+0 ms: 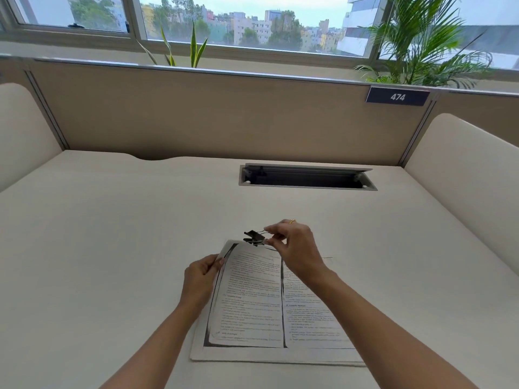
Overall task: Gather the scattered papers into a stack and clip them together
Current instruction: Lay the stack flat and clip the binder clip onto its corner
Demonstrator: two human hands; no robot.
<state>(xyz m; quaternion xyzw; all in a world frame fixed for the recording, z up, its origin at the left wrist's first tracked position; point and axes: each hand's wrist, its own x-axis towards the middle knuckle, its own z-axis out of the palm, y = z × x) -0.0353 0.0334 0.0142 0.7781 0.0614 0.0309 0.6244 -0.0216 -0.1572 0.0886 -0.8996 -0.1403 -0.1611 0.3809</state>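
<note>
A stack of printed papers [252, 304] lies on the white desk in front of me, its far left corner lifted off the surface. My left hand [200, 279] pinches the stack's left edge near that raised corner. My right hand [295, 248] squeezes the wire handles of a black binder clip [253, 238], and the clip's jaws gape apart right at the top edge of the stack. My right forearm hides part of the right-hand page.
The white desk [112, 248] has a cable tray opening [307, 178] at the back centre. Beige partition panels [196, 113] close the desk behind and at both sides, with a "474" plate [397, 96]. Plants stand beyond, at the window.
</note>
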